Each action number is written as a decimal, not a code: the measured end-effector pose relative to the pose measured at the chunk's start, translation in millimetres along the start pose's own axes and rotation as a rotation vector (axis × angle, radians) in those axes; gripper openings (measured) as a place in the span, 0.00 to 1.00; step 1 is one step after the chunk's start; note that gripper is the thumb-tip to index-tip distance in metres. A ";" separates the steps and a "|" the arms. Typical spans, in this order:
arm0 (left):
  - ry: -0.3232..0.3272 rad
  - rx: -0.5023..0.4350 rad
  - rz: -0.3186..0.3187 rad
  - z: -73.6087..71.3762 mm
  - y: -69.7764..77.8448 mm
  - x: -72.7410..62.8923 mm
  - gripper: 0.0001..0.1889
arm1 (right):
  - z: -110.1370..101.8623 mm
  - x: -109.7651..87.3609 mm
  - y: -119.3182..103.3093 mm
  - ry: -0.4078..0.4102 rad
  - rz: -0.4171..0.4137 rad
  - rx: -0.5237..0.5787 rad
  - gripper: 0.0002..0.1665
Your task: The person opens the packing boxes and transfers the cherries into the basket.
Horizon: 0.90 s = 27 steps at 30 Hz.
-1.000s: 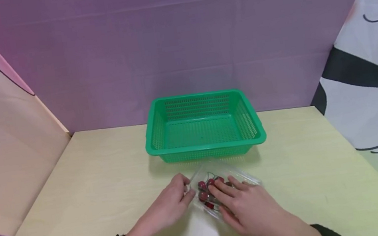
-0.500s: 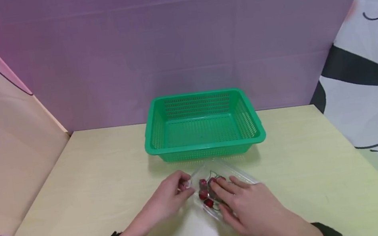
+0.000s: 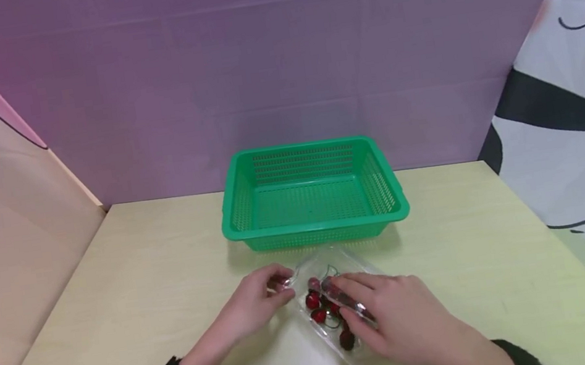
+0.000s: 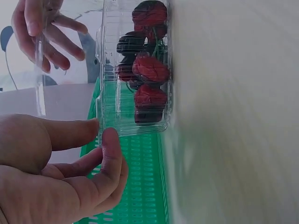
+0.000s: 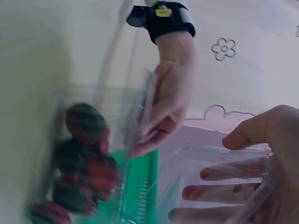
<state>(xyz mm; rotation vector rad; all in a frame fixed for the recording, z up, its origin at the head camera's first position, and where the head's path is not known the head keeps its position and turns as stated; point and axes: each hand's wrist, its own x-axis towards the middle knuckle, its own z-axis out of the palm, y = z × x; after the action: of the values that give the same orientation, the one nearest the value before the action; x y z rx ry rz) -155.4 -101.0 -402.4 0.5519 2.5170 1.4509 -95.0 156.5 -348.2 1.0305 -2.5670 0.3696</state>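
A clear plastic clamshell box (image 3: 313, 332) lies on the table in front of the green basket. Several dark red cherries (image 4: 150, 67) with green stems sit in its base. My left hand (image 3: 255, 300) pinches the near edge of the base between thumb and fingers, clearest in the left wrist view. My right hand (image 3: 398, 314) holds the clear lid (image 5: 208, 153), which stands lifted and tilted away from the cherries. In the right wrist view its thumb lies over the lid's edge and the other fingers show through the plastic.
An empty green plastic basket (image 3: 317, 227) stands just behind the box, near the table's back edge. Pale wood table (image 3: 166, 244) surrounds both. A purple backdrop (image 3: 277, 72) closes off the back, with printed panels on both sides.
My right hand, spread flat over the box earlier, has lifted the lid up and to the right, baring more cherries. My left hand has shifted slightly left and stays at the rim.
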 end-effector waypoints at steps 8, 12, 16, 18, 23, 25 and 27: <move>-0.012 0.008 0.027 -3.8 -3.5 2.3 0.15 | -9.7 0.9 5.7 0.039 0.031 0.017 0.21; -0.019 -0.004 0.010 -4.2 -4.5 3.4 0.15 | -15.0 0.7 9.4 0.027 0.055 0.037 0.21; -0.023 -0.006 -0.006 -5.8 -4.8 4.4 0.15 | -24.2 0.6 15.9 0.012 0.087 0.081 0.21; -0.023 -0.003 -0.008 -6.6 -5.9 5.2 0.15 | -29.2 0.6 19.7 0.011 0.101 0.107 0.20; -0.029 0.004 0.002 -9.4 -9.2 6.8 0.15 | -41.8 -0.2 32.0 0.019 0.135 0.166 0.15; -0.029 0.009 0.010 -11.2 -10.1 6.8 0.15 | -46.0 -0.1 37.2 0.019 0.147 0.181 0.13; -0.024 0.017 0.014 -13.0 -10.9 6.7 0.15 | -49.3 0.0 41.4 0.010 0.161 0.185 0.12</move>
<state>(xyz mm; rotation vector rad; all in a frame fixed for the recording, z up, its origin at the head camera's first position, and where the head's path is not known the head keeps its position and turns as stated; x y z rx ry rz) -168.4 -113.5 -405.1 0.5874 2.5148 1.4204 -113.3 203.4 -308.0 0.8807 -2.6538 0.6628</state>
